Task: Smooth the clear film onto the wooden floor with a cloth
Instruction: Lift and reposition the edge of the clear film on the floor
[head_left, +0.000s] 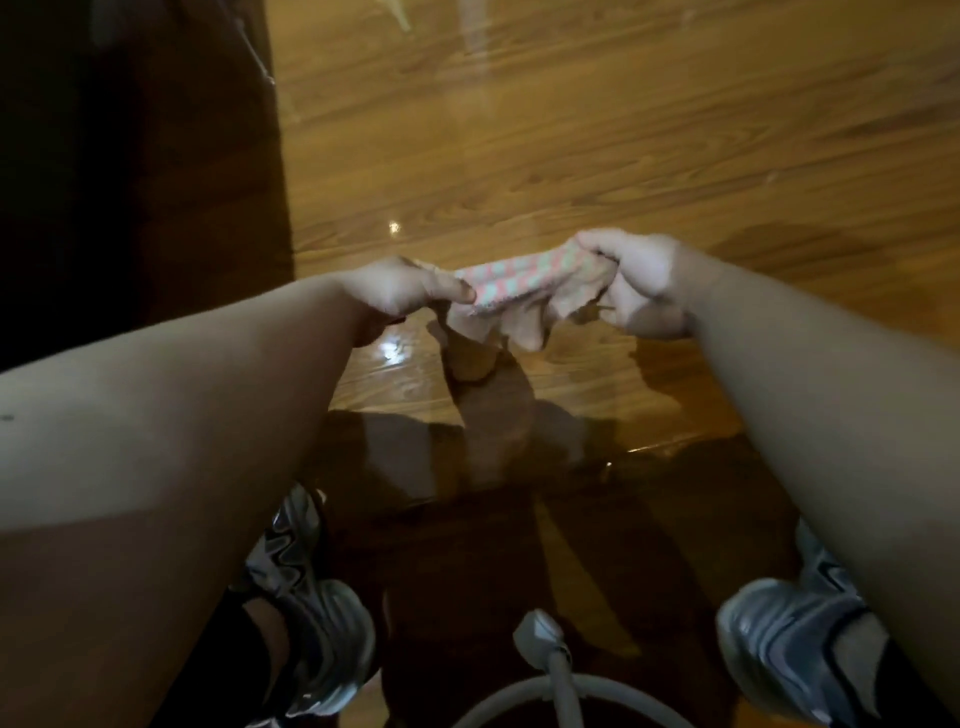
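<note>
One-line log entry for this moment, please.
left hand: pinches cloth | right hand: grips cloth | cloth: stretched between hands, above wooden floor | clear film: glossy, no hand on it

**Clearance and obstructions**

Wooden floor (649, 145): open across far and right portions. Left edge: dark upright panel (130, 166), blocks passage. Near edge: left shoe (317, 613), right shoe (784, 634), grey cable (543, 642) between them. Centre: cloth (514, 296) held between left hand (400, 291) and right hand (641, 283).

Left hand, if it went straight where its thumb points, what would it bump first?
Probably the right hand. The left hand already pinches the cloth, and its thumb points along it toward the other hand, though depth is unclear.
</note>
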